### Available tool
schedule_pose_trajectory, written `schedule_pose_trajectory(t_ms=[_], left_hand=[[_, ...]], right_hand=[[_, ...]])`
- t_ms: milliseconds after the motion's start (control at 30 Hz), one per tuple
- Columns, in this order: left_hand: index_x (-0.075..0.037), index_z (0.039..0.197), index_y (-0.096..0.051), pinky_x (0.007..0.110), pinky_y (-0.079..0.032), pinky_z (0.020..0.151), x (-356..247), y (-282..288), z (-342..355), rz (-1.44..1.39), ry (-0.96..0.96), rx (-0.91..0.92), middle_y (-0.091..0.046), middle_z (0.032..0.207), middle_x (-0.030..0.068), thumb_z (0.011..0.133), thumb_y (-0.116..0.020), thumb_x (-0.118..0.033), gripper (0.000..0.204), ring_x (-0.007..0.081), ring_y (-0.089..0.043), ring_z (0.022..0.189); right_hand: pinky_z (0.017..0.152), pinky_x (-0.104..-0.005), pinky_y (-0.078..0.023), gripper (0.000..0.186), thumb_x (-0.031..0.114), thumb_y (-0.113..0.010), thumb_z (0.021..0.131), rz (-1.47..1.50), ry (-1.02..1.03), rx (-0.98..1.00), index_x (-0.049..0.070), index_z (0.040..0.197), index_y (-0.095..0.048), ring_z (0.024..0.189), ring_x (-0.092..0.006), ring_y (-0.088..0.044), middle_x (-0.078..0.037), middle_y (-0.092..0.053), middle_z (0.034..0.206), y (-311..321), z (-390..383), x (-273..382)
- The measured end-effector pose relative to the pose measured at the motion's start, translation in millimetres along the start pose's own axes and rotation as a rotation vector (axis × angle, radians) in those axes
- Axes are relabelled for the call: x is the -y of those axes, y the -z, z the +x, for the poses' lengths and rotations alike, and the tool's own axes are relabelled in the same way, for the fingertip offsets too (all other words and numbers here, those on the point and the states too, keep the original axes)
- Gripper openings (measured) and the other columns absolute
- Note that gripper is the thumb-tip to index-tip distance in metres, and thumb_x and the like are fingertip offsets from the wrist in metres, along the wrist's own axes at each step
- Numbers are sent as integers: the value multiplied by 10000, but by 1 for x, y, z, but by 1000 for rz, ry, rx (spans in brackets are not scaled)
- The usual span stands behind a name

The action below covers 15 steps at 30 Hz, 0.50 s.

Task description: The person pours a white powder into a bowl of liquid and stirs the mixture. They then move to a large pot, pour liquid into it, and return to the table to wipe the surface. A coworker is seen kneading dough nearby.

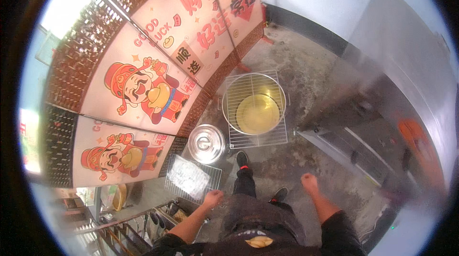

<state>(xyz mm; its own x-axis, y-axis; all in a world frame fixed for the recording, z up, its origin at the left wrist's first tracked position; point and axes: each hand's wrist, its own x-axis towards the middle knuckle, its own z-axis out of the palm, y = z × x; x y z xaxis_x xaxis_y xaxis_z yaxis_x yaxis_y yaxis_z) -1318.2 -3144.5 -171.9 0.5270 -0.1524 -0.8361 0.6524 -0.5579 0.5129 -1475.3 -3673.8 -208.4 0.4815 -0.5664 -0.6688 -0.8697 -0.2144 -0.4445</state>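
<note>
- A wire rack [216, 175] is bearing a silvery slab [189, 177] at lower left, below a round lid [206, 144].
- The left hand [213, 198] is hanging by its edge; finger gap and contact I cannot tell.
- A wire grid [258, 141] is covering a pot [283, 98] at centre.
- The right hand [310, 183], lower right, is curling its fingers together.

A printed folding screen [143, 81] and pale wall [313, 0] border the stained grey floor [299, 57]

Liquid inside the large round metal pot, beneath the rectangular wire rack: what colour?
The liquid looks yellow, best seen in the head view.
</note>
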Motion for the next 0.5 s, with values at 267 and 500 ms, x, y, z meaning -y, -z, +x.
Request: schedule_pose_trajectory(t_ms=[267, 500], left_hand=[[-10, 1141, -606, 353, -522, 645, -81, -3, 259, -183, -176, -137, -677, 920, 88, 937, -698, -239, 320, 202, -654, 778], [-16, 1224, -681, 329, -526, 908, -138, -40, 390, -654, 86, -61, -697, 1222, 135, 1021, -595, -324, 379, 223, -677, 1033]], right_hand=[[904, -491, -523, 380, 300, -742, 872, 118, 51, -258, -1, 1102, -710, 964, -400, -687, -210, -717, 989, -111, 255, 137], [763, -409, -476, 458, 463, -626, 979, 551, -280, -309, 14, 895, -665, 791, -258, -608, -125, -660, 872, -159, 363, 140]])
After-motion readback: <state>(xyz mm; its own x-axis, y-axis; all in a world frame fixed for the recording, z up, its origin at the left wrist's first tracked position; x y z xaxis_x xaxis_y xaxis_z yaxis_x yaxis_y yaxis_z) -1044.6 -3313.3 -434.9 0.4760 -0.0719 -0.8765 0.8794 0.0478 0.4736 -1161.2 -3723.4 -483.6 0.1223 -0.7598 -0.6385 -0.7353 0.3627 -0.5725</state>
